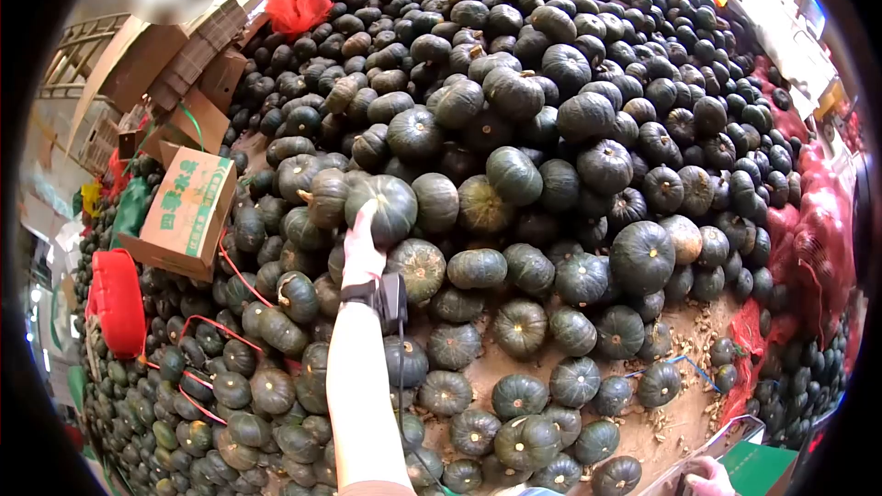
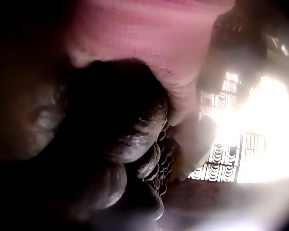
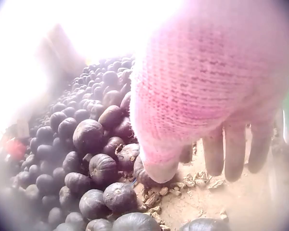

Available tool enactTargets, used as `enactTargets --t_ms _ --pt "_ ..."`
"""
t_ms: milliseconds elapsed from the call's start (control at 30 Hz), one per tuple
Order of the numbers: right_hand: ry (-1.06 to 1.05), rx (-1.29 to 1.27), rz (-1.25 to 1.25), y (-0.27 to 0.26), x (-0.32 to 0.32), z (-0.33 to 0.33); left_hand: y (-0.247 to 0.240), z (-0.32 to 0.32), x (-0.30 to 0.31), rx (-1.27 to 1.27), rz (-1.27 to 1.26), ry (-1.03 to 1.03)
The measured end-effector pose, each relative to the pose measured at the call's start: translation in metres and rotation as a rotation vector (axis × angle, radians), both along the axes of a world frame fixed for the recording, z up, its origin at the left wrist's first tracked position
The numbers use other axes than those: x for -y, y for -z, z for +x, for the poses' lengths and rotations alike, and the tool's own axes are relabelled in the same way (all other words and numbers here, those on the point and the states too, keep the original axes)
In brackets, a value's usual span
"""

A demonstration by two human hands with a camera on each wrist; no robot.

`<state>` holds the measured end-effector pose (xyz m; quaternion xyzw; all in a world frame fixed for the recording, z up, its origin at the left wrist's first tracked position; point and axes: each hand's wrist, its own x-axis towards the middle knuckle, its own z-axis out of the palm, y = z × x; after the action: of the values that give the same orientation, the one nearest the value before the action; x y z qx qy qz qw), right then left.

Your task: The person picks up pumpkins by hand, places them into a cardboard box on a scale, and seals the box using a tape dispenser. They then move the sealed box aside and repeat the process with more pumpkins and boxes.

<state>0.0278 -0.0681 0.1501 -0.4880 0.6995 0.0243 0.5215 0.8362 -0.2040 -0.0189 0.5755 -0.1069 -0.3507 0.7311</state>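
A round dark green pumpkin (image 1: 393, 209) lies at the left of the heap's middle, gripped by my gloved left hand (image 1: 362, 248) at its lower left side. In the left wrist view the pink glove (image 2: 149, 36) curves over a dark pumpkin (image 2: 135, 139); most fingertips are hidden. My right hand (image 1: 707, 478) is at the bottom right edge, beside a green-topped box (image 1: 758, 467). The right wrist view has this gloved hand (image 3: 202, 91) with its fingers hanging loosely and holding nothing, above a tan floor strewn with dry scraps.
Pumpkins (image 1: 519, 329) of many sizes surround the left hand and rise in a large heap behind. A cardboard box (image 1: 188, 211) and a red container (image 1: 117, 303) stand at left. Red net sacks (image 1: 822, 230) line the right side. Red straps (image 1: 241, 277) cross the left pumpkins.
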Motion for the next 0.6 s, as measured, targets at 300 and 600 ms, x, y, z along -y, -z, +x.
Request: enactTargets --t_ms 300,600 --pt "0.074 1.055 -0.097 -0.061 0.08 0.185 -0.15 -0.284 -0.101 -0.187 -0.317 0.844" --pt "0.227 -0.197 -0.819 -0.219 -0.05 -0.09 -0.218 -0.43 -0.09 1.795 -0.196 1.334"
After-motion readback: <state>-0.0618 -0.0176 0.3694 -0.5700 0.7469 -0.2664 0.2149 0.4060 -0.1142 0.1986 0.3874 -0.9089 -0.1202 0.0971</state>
